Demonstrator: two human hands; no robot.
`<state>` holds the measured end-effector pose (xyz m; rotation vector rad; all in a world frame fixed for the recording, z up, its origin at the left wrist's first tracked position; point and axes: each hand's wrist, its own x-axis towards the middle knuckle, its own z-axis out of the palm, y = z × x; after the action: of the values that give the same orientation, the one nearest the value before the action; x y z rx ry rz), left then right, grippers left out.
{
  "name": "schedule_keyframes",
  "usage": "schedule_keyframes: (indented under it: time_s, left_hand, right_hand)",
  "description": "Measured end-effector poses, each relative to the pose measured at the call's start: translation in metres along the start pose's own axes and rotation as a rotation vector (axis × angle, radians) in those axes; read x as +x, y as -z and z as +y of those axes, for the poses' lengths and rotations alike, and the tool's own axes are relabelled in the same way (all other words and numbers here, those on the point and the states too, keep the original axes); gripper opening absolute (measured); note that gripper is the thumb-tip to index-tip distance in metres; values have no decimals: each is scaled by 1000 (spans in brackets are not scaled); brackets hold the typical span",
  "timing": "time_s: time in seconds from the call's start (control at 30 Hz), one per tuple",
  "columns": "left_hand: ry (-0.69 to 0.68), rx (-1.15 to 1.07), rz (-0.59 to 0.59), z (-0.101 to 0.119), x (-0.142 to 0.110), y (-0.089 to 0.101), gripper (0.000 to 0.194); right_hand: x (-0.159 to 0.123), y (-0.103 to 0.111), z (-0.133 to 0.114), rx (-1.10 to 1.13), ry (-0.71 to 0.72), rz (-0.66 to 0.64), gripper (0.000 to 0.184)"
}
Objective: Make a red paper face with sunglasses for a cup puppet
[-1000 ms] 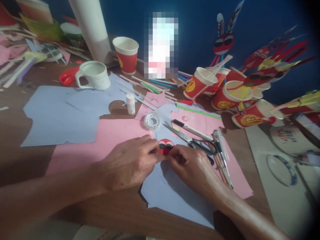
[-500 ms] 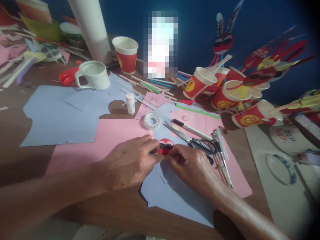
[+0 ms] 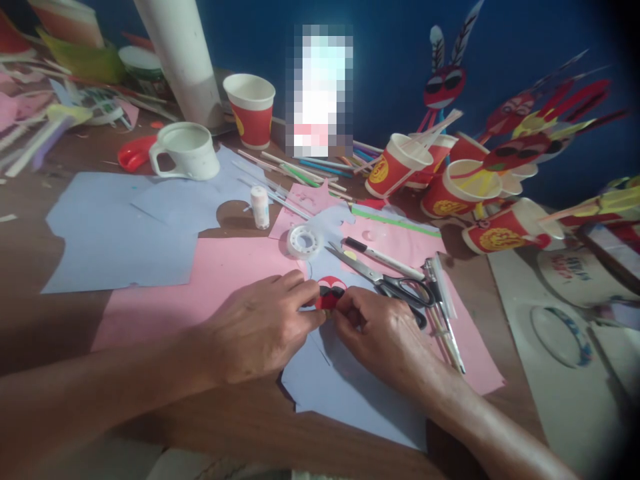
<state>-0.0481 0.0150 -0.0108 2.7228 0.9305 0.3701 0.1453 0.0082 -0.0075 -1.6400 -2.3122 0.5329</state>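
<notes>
A small red paper face point(image 3: 330, 297) with pink and black eye pieces lies between my hands, over blue paper point(image 3: 350, 393). My left hand point(image 3: 270, 317) pinches its left and lower edge between thumb and fingers. From the other side my right hand point(image 3: 375, 323) grips its lower right edge, fingers curled in. The fingertips nearly meet below the face and hide its bottom part. Just beyond it are a roll of clear tape point(image 3: 304, 241) and black-handled scissors point(image 3: 383, 280) with the blades slightly apart. A black-capped marker point(image 3: 385, 258) rests past the scissors.
A glue bottle point(image 3: 259, 207) and a white mug point(image 3: 184, 151) stand left of the tape. Pink paper point(image 3: 230, 267) spreads under my left hand. Red paper cups point(image 3: 399, 165) holding straws and decorated faces line the right back. A blurred bright panel point(image 3: 320, 93) stands behind.
Hardly anything differs. Both hands keep their grip on the red paper face, with only tiny finger shifts, and the whole view has moved very slightly.
</notes>
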Motion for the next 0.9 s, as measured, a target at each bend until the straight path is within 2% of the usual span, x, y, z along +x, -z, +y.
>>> schedule_keyframes:
  time_s: [0.17,0.47,0.6,0.77,0.9]
  left_hand:
    - [-2,-5,0,0,-1,0,18]
    - [-4,-28,-25,-1,0,1,23]
    - [-6,-11,-42,-1,-1,0,24]
    - [7,-8,-32,-1,-3,-1,31]
    - [14,-24,-30,-1,-3,-1,27]
  right_hand:
    - [0,0,-1,-44,37,18,8]
    - [3,7,1,-28,-37,-71,6]
    - [4,17,3,52,-54,-35,6]
    - [-3,25,7,84,99,78,9]
    - [-15,18,11,17,371,104,15]
